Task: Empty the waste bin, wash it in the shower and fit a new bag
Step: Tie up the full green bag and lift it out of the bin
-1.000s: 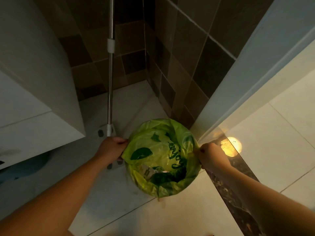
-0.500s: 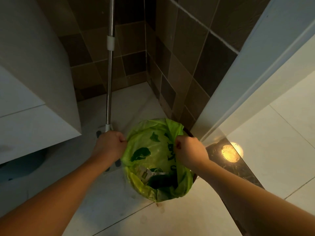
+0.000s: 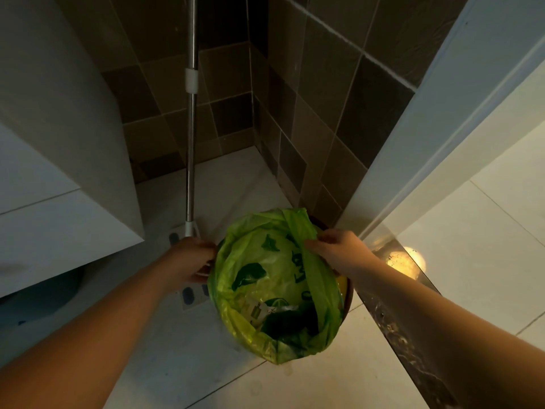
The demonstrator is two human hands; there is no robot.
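A light green plastic bag [image 3: 265, 278] with dark green print lines a round dark bin on the floor; only a sliver of the bin's rim [image 3: 349, 293] shows at the right. Paper scraps and dark waste lie at the bottom of the bag. My left hand [image 3: 191, 259] pinches the bag's left edge. My right hand [image 3: 339, 249] grips a strip of the bag's right edge and has it pulled inward over the opening.
A metal mop pole [image 3: 190, 149] stands just behind the bin, its head [image 3: 188, 293] flat on the floor by my left hand. A white cabinet [image 3: 67, 184] overhangs at the left. Brown tiled walls close the corner; a door frame [image 3: 436, 134] and dark threshold strip [image 3: 398, 317] lie right.
My right hand went from the bin's right rim to the middle of the opening, drawing the bag's edge inward, then eased back right. The left hand kept its hold on the left edge.
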